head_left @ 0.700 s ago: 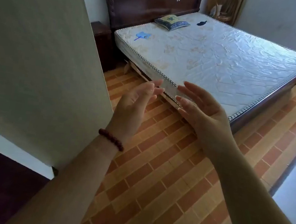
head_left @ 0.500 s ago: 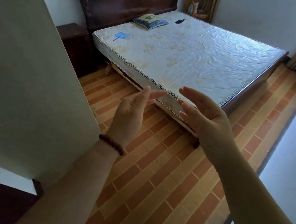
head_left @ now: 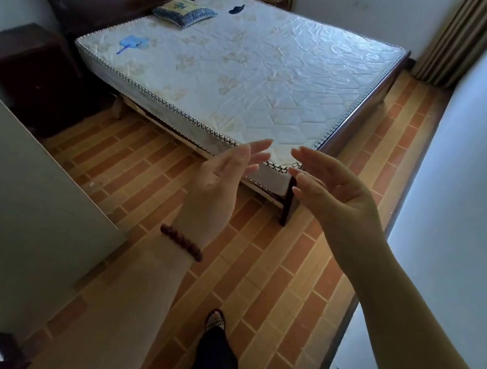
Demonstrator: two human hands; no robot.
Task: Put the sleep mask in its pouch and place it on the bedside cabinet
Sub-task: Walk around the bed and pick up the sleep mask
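Hovering before the mattress, the left hand and right hand are apart, fingers relaxed, empty.

one wide-angle camera on the person's head looks forward and down, the left hand and right hand close before it at centre, the bed farther off toward 12 o'clock, a foot straight below at 6 o'clock.
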